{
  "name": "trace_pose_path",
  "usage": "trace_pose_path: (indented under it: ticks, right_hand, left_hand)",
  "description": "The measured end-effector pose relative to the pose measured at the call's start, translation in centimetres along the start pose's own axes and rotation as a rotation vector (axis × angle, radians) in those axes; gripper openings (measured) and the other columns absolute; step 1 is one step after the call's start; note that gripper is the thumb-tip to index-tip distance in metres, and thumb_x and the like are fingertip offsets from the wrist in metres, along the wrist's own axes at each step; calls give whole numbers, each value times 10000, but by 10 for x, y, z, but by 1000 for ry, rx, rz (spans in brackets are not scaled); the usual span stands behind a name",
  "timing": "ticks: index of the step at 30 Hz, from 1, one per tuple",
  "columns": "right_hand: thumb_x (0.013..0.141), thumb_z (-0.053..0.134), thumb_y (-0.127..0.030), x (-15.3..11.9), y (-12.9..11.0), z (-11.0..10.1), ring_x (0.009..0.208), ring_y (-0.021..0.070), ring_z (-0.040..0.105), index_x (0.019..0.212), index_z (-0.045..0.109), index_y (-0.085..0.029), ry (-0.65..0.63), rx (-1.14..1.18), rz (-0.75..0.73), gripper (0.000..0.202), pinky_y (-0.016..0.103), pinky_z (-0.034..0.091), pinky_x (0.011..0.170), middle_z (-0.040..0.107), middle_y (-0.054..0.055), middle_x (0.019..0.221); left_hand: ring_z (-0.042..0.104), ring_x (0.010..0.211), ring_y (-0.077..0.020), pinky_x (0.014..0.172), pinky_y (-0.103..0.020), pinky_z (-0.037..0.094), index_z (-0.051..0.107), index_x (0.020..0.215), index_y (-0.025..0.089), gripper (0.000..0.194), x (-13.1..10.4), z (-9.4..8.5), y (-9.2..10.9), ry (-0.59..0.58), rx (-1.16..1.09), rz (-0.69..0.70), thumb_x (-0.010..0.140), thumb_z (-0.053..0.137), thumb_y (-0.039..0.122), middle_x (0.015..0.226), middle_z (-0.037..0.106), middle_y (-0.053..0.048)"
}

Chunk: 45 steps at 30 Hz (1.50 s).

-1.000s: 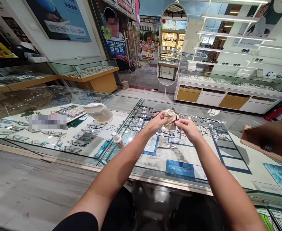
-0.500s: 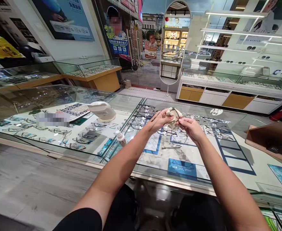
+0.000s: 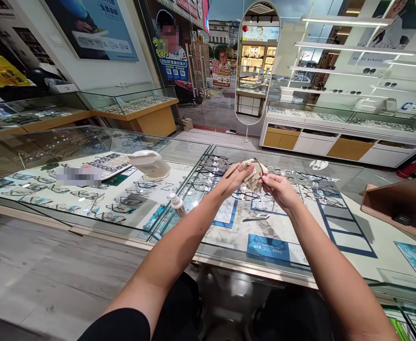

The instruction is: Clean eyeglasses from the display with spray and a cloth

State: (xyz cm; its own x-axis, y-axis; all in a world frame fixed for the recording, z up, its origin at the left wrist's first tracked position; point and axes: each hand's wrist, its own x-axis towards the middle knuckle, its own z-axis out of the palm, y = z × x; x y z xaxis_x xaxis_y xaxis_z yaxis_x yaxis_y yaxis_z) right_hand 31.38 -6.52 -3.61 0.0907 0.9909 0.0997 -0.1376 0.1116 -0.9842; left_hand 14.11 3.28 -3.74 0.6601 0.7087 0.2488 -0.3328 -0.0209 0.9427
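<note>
Cream cloth (image 3: 255, 183) and glasses (image 3: 263, 167) are between left hand (image 3: 237, 178) and right hand (image 3: 280, 188).

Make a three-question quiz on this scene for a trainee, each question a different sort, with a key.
1. Fill in the blank: The pale cloth is held in the person's ____ hand.
2. True or false: From the wearer's view, the small bottle is to the right of the pale cloth.
3. Choose one: What do the fingers of the right hand pinch?
A. The small bottle
B. A pair of glasses
C. A pen

Key
1. Left; the left hand has it.
2. False; it is to the left.
3. B.
</note>
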Motion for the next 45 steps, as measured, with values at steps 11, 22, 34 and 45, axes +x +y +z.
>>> trace_pose_path:
  ticks: [11,22,34,45]
  right_hand:
    - [673,928,-646,-3,-1,3,661,151,412,713,804,-219,-40,-58,7,447,326,309,654,644,23,701]
    - [643,955,-608,-1,0,7,633,131,402,698,792,-222,-5,81,24,422,320,322,623,666,30,737]
    - [649,948,-652,-6,-2,14,652,141,406,700,789,-223,-81,44,20,460,322,315,635,657,29,722]
    - [588,1003,-593,0,-2,2,635,115,422,701,802,-200,-28,152,94,456,291,330,613,609,7,679]
  left_hand:
    - [653,701,-141,677,-258,488,672,908,146,555,-10,9,13,-31,45,-65,653,990,522,804,726,-27]
    - [564,637,-113,610,-248,406,694,860,140,614,-7,10,8,39,128,35,884,717,753,755,688,-39]
    - [560,641,-110,616,-236,426,644,850,156,554,-10,13,15,11,200,100,811,842,671,730,641,-1]
    - [653,778,-159,720,-259,495,662,1007,144,599,-10,7,16,-87,146,57,755,903,631,892,729,-56]
